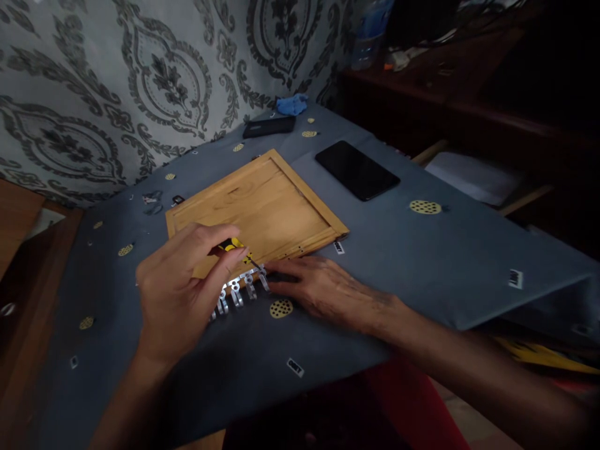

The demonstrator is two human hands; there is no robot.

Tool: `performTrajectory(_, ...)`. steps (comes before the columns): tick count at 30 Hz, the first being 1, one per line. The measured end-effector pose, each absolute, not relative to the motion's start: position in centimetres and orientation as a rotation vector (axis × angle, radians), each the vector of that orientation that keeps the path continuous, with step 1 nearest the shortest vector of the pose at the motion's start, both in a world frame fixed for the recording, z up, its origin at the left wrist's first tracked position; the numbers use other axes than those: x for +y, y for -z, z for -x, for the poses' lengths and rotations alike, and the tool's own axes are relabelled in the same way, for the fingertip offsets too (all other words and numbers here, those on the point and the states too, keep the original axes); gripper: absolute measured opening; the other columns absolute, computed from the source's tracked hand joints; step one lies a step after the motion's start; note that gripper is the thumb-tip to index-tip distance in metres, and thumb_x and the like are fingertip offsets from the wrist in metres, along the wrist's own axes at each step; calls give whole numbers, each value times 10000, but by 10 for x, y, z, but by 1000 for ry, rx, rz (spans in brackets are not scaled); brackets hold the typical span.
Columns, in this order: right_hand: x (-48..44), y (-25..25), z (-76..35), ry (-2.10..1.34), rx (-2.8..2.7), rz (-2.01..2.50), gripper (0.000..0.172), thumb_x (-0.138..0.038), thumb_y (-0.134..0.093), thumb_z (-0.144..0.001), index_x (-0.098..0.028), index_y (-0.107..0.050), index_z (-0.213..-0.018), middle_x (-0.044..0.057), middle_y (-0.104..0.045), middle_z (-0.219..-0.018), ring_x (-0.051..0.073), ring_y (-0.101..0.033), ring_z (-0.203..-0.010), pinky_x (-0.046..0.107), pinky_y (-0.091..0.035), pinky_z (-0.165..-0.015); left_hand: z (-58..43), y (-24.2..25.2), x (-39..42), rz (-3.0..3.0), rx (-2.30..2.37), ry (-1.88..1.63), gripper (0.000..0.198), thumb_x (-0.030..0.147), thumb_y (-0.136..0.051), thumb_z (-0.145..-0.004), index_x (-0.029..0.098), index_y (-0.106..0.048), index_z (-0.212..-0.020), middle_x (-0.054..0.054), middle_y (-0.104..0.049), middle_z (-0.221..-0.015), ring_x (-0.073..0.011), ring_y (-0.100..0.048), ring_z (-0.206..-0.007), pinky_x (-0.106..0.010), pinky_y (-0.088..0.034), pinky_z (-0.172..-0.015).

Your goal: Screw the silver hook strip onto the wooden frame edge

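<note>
A flat wooden panel with a raised frame lies on a blue-grey cloth. A silver metal strip with several hooks rests against the panel's near edge. My left hand is closed around a yellow-and-black screwdriver, its tip pointing down at the strip. My right hand lies low on the cloth, its fingertips pressed on the right end of the hook strip.
A black phone lies right of the panel, another dark device and a blue cloth wad near the patterned wall. Small bits sit left of the panel. A dark wooden shelf stands at right.
</note>
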State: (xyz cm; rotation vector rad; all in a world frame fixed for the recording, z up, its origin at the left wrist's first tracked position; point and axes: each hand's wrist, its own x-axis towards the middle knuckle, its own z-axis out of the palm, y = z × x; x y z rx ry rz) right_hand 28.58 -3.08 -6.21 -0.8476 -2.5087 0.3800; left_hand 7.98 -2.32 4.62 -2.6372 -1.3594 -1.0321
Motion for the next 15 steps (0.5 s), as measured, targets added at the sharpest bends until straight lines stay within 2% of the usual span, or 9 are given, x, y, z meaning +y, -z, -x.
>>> performTrajectory(9, -30, 66, -286, -382, -2484, 819, 392, -19, -606, -870, -221, -682, -1197, 76, -640, -1365, 228, -671, -1132, 397, -555, -962, -76, -52, -13, 2815, -1259, 973, 171, 206, -638, -943, 300, -673, -1081, 41, -756, -992, -137, -708, -851, -293, -598, -806)
performTrajectory(15, -30, 64, -286, -371, -2475, 816, 377, -18, -614, -860, -202, -697, -1178, 93, -650, -1345, 246, -679, -1116, 413, -566, -945, -81, -44, -21, 2662, -1383, 1069, 168, 220, -658, -933, 308, -678, -1075, 33, -722, -955, -145, -690, -853, -308, -594, -802)
